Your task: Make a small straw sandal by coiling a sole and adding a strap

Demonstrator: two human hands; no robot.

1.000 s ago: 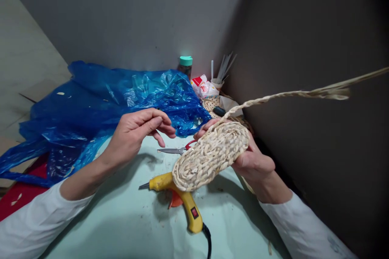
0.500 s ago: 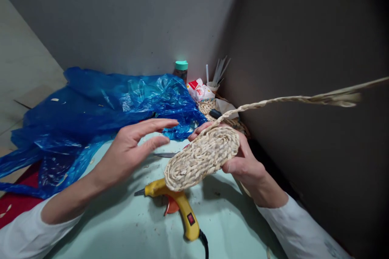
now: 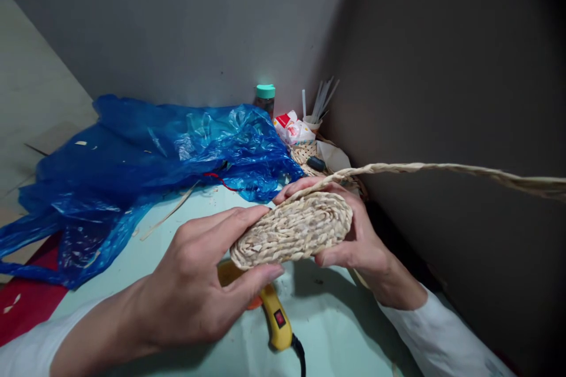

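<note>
An oval coil of braided straw (image 3: 294, 230) is held up over the table, its flat face turned toward me. My right hand (image 3: 360, 235) grips its right end, thumb below and fingers behind the upper edge. Around the left end my left hand (image 3: 212, 271) is closed, with the fingers along the top and the thumb under the lower edge. From the coil's top edge a loose braid (image 3: 424, 168) runs off to the right, out of view. Below the coil lies a yellow glue gun (image 3: 276, 318), its front part hidden behind my left hand.
A crumpled blue plastic bag (image 3: 145, 153) covers the left back of the pale green table (image 3: 336, 330). Against the wall stand a jar with a turquoise lid (image 3: 265, 92) and a cup of glue sticks (image 3: 313, 123). A woven basket (image 3: 305, 153) sits in front of them.
My left hand has come in from beside the coil and taken hold of its left end. The coil has tilted slightly, and the loose braid has swung lower on the right.
</note>
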